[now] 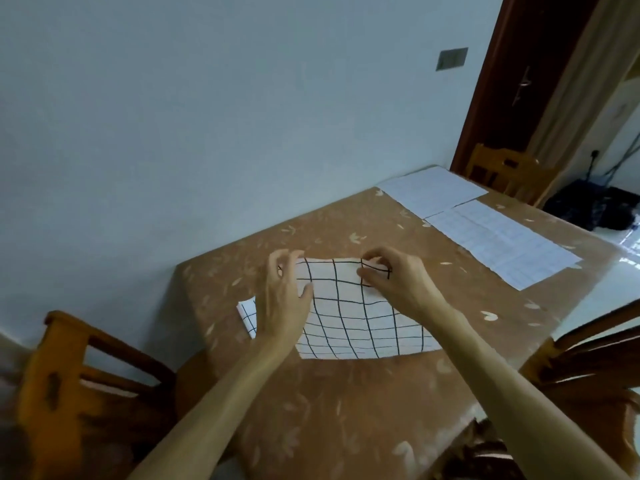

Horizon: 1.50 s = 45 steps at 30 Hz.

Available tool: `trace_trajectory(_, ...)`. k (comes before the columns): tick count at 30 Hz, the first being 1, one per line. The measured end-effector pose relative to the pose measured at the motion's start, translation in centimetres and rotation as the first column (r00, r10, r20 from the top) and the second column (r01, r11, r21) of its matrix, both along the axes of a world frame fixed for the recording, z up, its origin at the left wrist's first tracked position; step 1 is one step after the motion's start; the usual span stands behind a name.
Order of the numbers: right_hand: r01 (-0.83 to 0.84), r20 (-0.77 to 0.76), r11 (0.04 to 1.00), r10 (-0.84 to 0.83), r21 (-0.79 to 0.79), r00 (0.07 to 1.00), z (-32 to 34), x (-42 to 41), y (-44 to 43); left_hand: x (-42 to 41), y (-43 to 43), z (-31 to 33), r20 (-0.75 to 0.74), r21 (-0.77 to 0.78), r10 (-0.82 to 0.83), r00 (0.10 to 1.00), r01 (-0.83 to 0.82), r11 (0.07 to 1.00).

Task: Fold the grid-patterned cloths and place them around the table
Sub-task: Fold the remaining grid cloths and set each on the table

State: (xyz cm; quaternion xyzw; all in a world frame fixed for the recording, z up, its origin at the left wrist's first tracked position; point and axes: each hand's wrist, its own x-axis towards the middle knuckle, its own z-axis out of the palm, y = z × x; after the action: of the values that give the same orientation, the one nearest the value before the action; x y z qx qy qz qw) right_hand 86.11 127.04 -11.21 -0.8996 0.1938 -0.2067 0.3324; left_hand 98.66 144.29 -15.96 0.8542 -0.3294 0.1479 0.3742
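Left hand [282,299], right hand [398,275] — each pinching far edge of grid cloth [356,317].

1. Nearer than the grid cloth [356,317], the surface [329,410] lies bare.
2. Beyond the cloth to the right, two pale sheets [498,237] occupy the surface.
3. Chairs [69,382] flank both sides of it.

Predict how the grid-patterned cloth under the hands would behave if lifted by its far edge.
The grid-patterned cloth would probably droop limply, since its grid lines already curve. It looks thin, so likely light. The left hand and right hand pinch it easily.
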Motion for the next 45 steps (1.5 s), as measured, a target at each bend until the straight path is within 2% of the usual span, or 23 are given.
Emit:
trace_trajectory(3,-0.008,0.077,1.000,0.006,0.023,0.997,2.7,1.1,0.4,-0.3,0.2,2.4,0.126,-0.070,0.022,0.992,-0.014,0.997)
trace_trajectory(7,-0.069,0.172,0.997,0.061,0.041,0.983,5.9,2.5,0.8,-0.8,0.1,4.7,0.210,-0.122,-0.057,0.976,0.084,0.989)
trace_trajectory(9,-0.063,0.240,0.995,0.044,0.072,0.970,7.4,3.1,1.0,-0.5,-0.1,5.2,0.158,-0.094,-0.112,0.981,0.128,0.987)
trace_trajectory(13,-0.008,0.316,0.973,-0.068,0.232,0.946,9.7,4.7,1.4,-0.7,-0.9,6.7,-0.054,-0.042,-0.191,0.980,0.189,0.981)
trace_trajectory(17,-0.067,0.295,0.973,-0.001,0.223,0.955,11.3,6.3,1.1,-0.7,-2.8,8.2,0.021,-0.082,-0.119,0.993,0.120,0.989)
trace_trajectory(21,-0.075,0.262,0.975,0.018,0.208,0.965,12.5,7.4,0.6,0.5,-3.5,8.9,-0.069,-0.170,-0.083,0.994,0.070,0.983)
trace_trajectory(25,-0.211,0.334,0.917,0.093,0.337,0.938,13.3,8.2,-0.2,1.6,-3.4,9.5,-0.254,-0.251,-0.137,0.957,0.072,0.965)
trace_trajectory(27,-0.259,0.389,0.888,0.100,0.380,0.916,13.4,8.8,-0.8,1.8,-3.4,10.2,-0.350,-0.238,-0.163,0.922,0.080,0.968)
trace_trajectory(29,-0.308,0.429,0.870,0.127,0.385,0.894,13.6,9.3,-1.3,2.3,-3.6,10.4,-0.439,-0.209,-0.180,0.880,0.094,0.973)
trace_trajectory(31,-0.362,0.447,0.867,0.189,0.342,0.874,14.0,10.0,-1.8,3.1,-3.6,10.4,-0.471,-0.256,-0.203,0.858,0.087,0.963)
trace_trajectory(33,-0.405,0.453,0.867,0.248,0.290,0.856,14.2,10.5,-2.4,4.4,-3.7,10.2,-0.444,-0.343,-0.232,0.866,0.075,0.936)
trace_trajectory(35,-0.406,0.453,0.888,0.277,0.217,0.847,14.5,11.1,-3.2,5.6,-3.7,10.0,-0.401,-0.365,-0.231,0.887,0.077,0.928)
trace_trajectory(39,-0.310,0.458,0.942,0.220,0.132,0.862,14.5,12.0,-4.9,6.5,-3.4,10.8,-0.363,-0.417,-0.246,0.899,0.079,0.905)
trace_trajectory(42,-0.238,0.401,0.952,0.146,0.190,0.904,13.1,12.3,-5.9,7.5,-3.1,11.8,-0.299,-0.455,-0.233,0.925,0.077,0.887)
trace_trajectory(45,-0.210,0.270,0.917,0.118,0.340,0.955,10.5,11.9,-6.4,8.7,-2.5,12.5,-0.305,-0.479,-0.230,0.924,0.060,0.876)
